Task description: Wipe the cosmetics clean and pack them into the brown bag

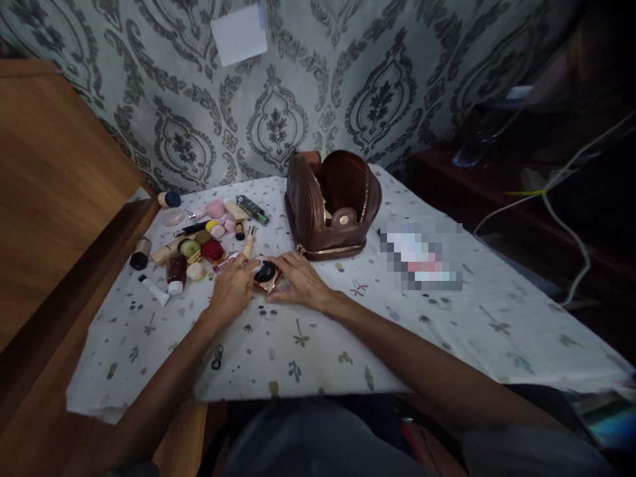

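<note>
A squarish compact (pixel 267 273) with a round black top and gold edges lies low over the tablecloth between my two hands. My left hand (pixel 232 285) grips its left side, fingers curled at the far edge. From the right, my right hand (pixel 304 283) holds the opposite side with thumb and fingers. Just beyond the hands lies a cream tube (pixel 249 242), and left of it is a dark red jar (pixel 212 252). Behind my right hand stands a brown leather cosmetic bag (pixel 318 212), its zipped top gaping; the bottom of its inside is hidden.
Several cosmetics lie at the left, among them a brown bottle with a white cap (pixel 176 273), a white tube (pixel 153 290) and a green-labelled bottle (pixel 252 209). A blurred-out item (pixel 421 258) lies right of the bag. A wooden panel (pixel 64 179) borders the left side.
</note>
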`<action>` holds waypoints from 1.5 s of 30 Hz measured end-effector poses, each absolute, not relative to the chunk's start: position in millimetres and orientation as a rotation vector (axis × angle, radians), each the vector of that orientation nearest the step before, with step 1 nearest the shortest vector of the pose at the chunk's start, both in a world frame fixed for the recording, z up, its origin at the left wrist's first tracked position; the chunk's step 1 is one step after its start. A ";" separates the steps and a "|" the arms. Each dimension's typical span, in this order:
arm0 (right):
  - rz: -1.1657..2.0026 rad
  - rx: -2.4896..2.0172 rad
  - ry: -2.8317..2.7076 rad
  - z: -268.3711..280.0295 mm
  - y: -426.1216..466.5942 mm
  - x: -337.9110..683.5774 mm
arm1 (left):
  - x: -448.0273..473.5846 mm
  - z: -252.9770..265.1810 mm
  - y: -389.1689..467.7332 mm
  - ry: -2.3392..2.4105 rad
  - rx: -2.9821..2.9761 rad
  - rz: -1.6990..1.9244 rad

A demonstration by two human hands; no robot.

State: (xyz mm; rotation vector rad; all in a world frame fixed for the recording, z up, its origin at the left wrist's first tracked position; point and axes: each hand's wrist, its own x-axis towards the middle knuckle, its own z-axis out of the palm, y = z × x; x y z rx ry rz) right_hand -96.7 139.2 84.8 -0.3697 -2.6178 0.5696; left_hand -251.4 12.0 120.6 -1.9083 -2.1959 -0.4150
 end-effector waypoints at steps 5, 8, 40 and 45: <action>0.553 -0.352 -2.654 85.0 138.4 -96.0 | -262.5 103.3 3.8 -2.238 -1.822 -0.658; 0.561 -0.350 -2.642 83.7 139.4 -96.8 | -266.0 97.8 -4.4 -2.277 -1.802 -0.752; 1.026 -0.410 -2.145 94.4 126.5 -96.8 | -262.4 116.6 -0.1 -2.326 -1.635 -1.491; 0.925 -0.441 -2.179 102.0 122.2 -93.0 | -251.1 114.6 0.6 -2.300 -1.655 -1.500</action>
